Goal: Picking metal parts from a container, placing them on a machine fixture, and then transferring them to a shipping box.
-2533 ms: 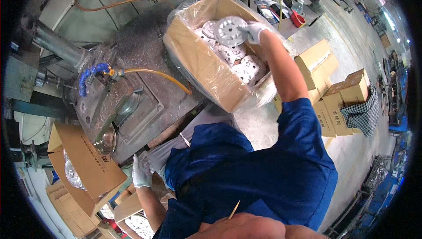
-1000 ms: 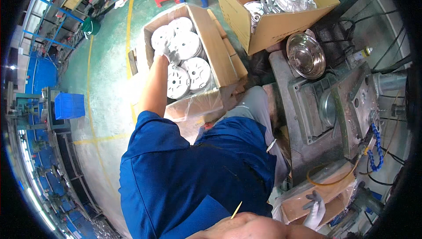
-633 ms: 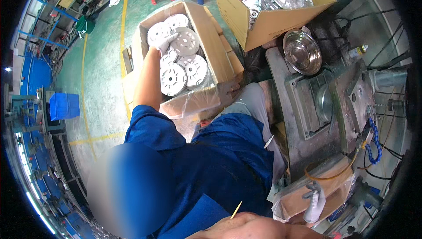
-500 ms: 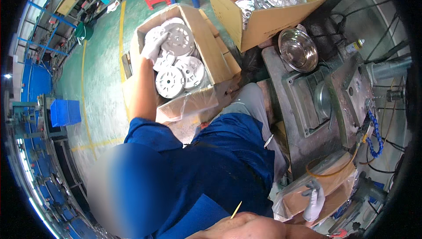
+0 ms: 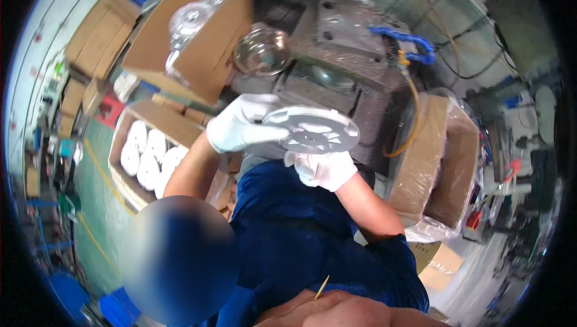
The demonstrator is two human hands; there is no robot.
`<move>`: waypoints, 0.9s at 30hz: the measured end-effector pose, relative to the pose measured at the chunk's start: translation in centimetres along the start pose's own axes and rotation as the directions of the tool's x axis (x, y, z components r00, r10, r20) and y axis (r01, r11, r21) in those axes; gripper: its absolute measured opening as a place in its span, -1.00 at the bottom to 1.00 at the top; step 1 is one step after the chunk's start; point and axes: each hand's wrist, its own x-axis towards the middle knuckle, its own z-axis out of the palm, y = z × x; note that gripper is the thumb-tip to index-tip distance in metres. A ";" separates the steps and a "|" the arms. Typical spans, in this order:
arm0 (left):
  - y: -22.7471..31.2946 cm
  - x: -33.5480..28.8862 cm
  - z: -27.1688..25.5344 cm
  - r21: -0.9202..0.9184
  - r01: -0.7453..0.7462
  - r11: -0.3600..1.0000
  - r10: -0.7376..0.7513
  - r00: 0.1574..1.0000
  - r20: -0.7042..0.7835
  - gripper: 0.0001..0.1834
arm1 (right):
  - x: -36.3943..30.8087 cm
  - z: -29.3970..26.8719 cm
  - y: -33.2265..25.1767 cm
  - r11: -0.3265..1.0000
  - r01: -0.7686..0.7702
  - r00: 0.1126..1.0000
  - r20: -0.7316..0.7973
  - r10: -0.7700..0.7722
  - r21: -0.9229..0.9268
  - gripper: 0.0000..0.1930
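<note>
A round grey metal disc with spoke-like openings [image 5: 312, 131] is held up in front of my body, tilted so that its face shows at a slant. My left hand [image 5: 243, 125], in a white glove, grips its left edge, with fingers over the rim. Below the disc, my right hand [image 5: 327, 171], also gloved in white, has its fingers curled up against the lower edge; the disc hides part of them. At the left, an open cardboard box [image 5: 126, 186] contains several similar pale discs [image 5: 149, 171].
Beyond the disc stands a machine with a heavy metal plate [image 5: 342, 35] and a blue segmented hose [image 5: 406, 41]. A shiny metal bowl [image 5: 261, 53] sits beside a carton of shiny parts [image 5: 222, 44]. Right of me is a plastic-lined cardboard box [image 5: 415, 165].
My left hand has left the box of discs and now holds a disc before me. My right hand has come from the right-hand box to the disc. The view has turned right.
</note>
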 end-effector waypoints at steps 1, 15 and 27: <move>-0.3 1.0 0.2 0.155 -0.143 0.977 0.134 0.989 0.068 -0.74 | -0.4 0.2 -0.3 0.999 0.041 0.999 0.000 -0.041 -0.023 -0.34; -4.3 8.7 8.6 -0.184 0.073 0.980 -0.156 0.855 -0.494 -0.32 | -1.0 1.0 -3.7 0.008 0.298 0.231 0.064 -0.971 -0.955 -0.51; -5.4 20.1 -1.9 0.060 0.120 0.991 -0.061 0.801 -0.596 -0.32 | -11.4 -6.0 -0.2 0.115 -0.387 0.639 -0.356 -0.682 -0.915 -0.64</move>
